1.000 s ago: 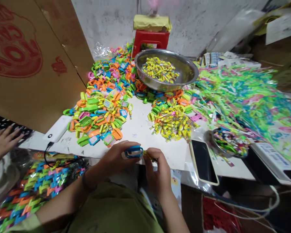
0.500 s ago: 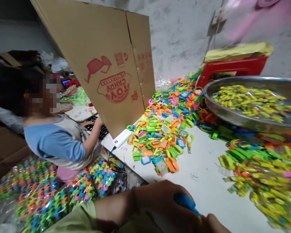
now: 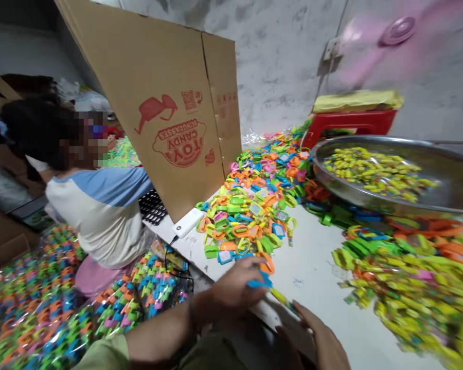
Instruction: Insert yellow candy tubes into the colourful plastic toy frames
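Note:
My left hand [image 3: 234, 285] is closed round a blue toy watch [image 3: 261, 281] at the lower middle, over the white table's near edge. A thin yellow-wrapped candy stick [image 3: 280, 296] runs from the watch toward my right hand [image 3: 319, 334]. The fingertips of my right hand pinch the candy's far end; part of that grip is hidden. Just beyond my left hand lies a heap of toy watches [image 3: 250, 216] in green, orange, blue and pink. To the right of my right hand is a pile of yellow-wrapped candies [image 3: 416, 298].
A large cardboard box [image 3: 165, 103] stands behind a white power bank [image 3: 188, 222]. A metal basin [image 3: 447, 180] of candies sits at the right, near a red stool [image 3: 351, 121] and a spinning pink fan [image 3: 399, 31]. Another person [image 3: 96, 210] sits at the left beside bagged toys [image 3: 54, 288].
My left hand has moved up and away from me with the blue watch, and more of my right hand shows. The view has shifted; the other person now reaches forward behind the box.

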Demonstrator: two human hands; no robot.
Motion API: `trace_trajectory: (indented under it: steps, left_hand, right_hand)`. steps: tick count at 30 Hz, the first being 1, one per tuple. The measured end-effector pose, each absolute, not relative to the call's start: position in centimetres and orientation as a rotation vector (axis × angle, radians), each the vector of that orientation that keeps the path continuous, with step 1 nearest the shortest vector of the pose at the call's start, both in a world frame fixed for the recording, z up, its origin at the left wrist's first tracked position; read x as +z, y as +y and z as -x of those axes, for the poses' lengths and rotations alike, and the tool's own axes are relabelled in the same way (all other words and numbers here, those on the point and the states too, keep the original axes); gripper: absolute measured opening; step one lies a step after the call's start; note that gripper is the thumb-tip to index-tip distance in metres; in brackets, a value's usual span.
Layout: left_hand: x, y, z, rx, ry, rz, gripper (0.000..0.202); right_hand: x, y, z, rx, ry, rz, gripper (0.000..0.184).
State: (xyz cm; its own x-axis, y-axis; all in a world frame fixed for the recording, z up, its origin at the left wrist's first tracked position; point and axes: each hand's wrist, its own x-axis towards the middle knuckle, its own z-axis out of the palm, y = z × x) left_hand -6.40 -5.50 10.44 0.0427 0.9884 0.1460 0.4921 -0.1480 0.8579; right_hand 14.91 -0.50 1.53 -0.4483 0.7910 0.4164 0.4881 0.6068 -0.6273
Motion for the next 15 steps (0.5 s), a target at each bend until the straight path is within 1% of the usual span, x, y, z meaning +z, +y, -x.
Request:
trace_trajectory:
  steps: [1, 3, 7, 10, 12, 15]
  left_hand:
    - [10.8, -5.4, 7.1, 1.042, 1.573, -1.719, 0.023]
    - [11.7, -4.7, 9.0, 1.097, 1.743, -1.754, 0.021]
    - [13.3, -0.6, 13.8, 1.237, 2.033, -1.885, 0.018]
    - [13.8, 3.8, 17.4, 1.248, 2.202, -1.862, 0.017]
    - [13.6, 6.1, 19.2, 1.213, 2.225, -1.853, 0.021]
    - [12.8, 7.4, 20.6, 1.15, 2.217, -1.877, 0.033]
  right_hand:
    - [1.8, -0.9, -14.7, 0.49, -2.057, 1.005, 0.05]
    - [2.3, -1.5, -14.5, 0.456, -2.003, 1.03, 0.048]
    - [2.2, -1.9, -14.1, 0.551, -2.029, 1.07, 0.038]
    - [1.1, -2.1, -13.5, 0.609, -2.05, 1.007, 0.031]
    - [0.2, -2.3, -13.1, 0.638, -2.037, 0.985, 0.03]
    - [-0.8, -2.4, -12.9, 0.642, -2.015, 0.97, 0.028]
